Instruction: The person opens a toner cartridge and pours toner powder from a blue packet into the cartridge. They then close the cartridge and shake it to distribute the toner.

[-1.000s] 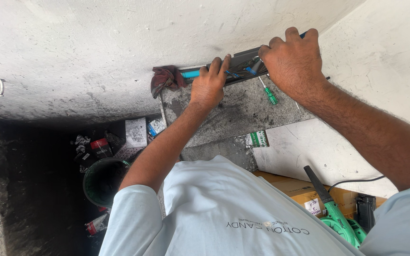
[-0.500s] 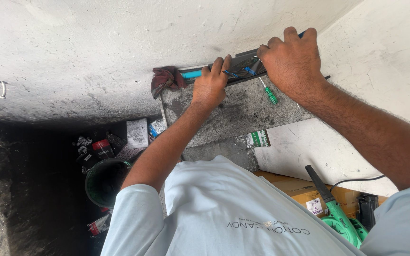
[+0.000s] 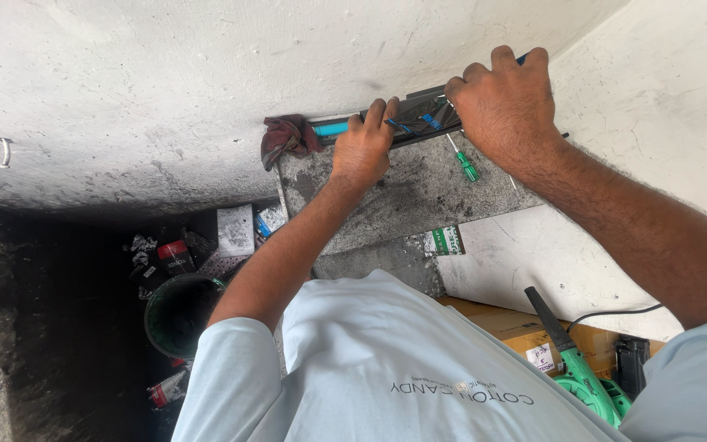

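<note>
Gripping dark strip (image 3: 419, 121) against wall (image 3: 206, 74)

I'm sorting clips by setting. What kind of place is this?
Probably a building or repair site. Both hands, left and right, press a dark strip against a rough plaster wall; a green power tool, screwdriver and bucket lie around.

Rag (image 3: 286, 137) left — screwdriver (image 3: 464, 162) below

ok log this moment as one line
left hand on dark bar | right hand gripping bar | green screwdriver on grey slab | rag at bar end
</note>
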